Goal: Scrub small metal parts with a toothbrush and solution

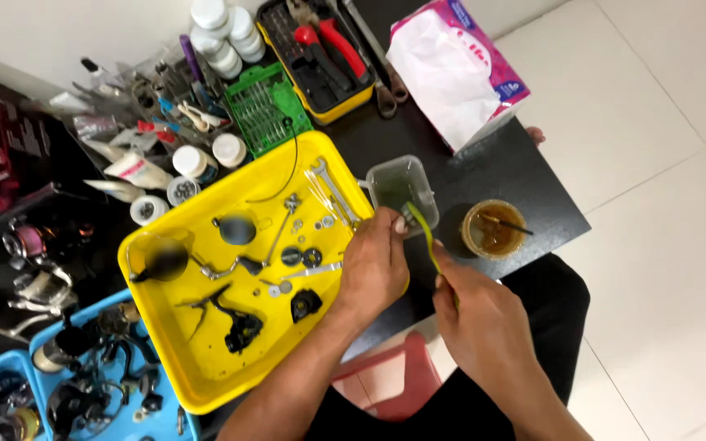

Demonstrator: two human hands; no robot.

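A slim yellow-green brush handle (425, 233) is held in the right hand (484, 327), whose fingers are closed around its lower end; the handle is seen rising, slightly curved, from the fist toward a small clear plastic container (402, 186). Its upper tip is met by the left hand (373, 265), whose fingers are curled together at the container's near edge; whether a small part is pinched there cannot be told, since the fingertips are turned away. The container is seen to be square with rounded corners, transparent, and tinted dark green inside, and it is placed on the black surface (525, 171) just beside the right rim of a yellow tray (198, 384). To the right of the container, a round tub of amber-brown grease (493, 229) is set, with a thin stick laid across its mouth. In the tray, dismantled fishing-reel parts are spread out: a dark rounded body (237, 229), a crank handle (230, 268), small gears and washers (302, 256), and a silver spanner (332, 189). Behind the tray, a green bit holder (265, 106), a yellow-edged tool case with red-handled pliers (320, 53), white bottles (224, 33) and a pink-and-white tissue pack (455, 69) are seen. At the lower left, blue trays (83, 384) filled with more reel parts are visible.
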